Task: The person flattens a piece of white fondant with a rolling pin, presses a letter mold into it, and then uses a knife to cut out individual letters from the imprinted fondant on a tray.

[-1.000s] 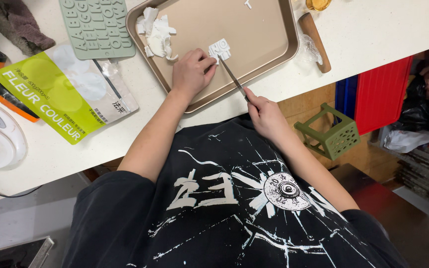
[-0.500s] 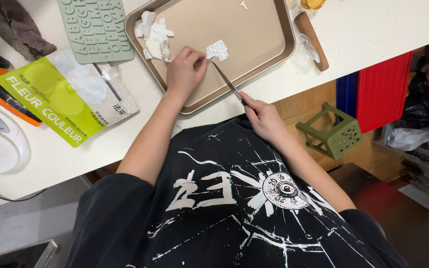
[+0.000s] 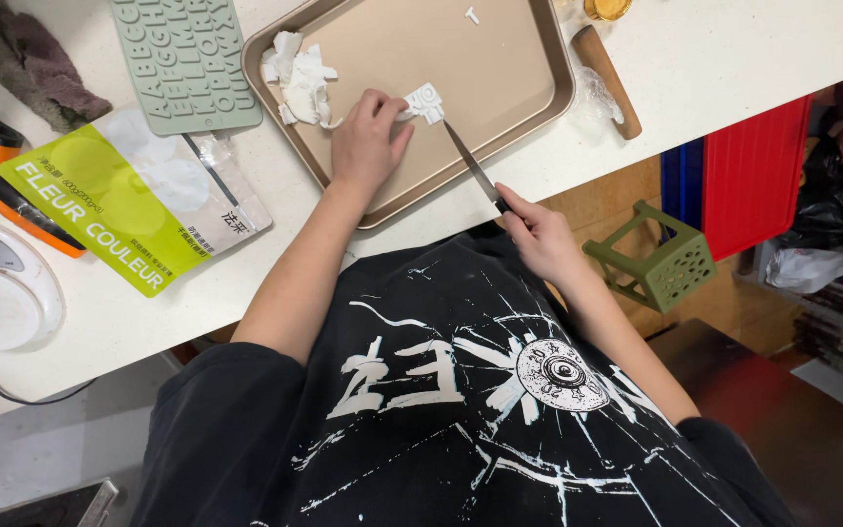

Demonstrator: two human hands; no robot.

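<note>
Your left hand rests on the gold baking tray, which has shifted slightly in view, fingers curled and pinning the small white piece at their tips. Your right hand is closed around the knife; its tip, previously apart, now meets the piece, so cutting proceeds. White scraps lie beyond the left hand.

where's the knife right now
In the head view, the knife is in the right hand, its tip touching the small white piece on the baking tray.
</note>
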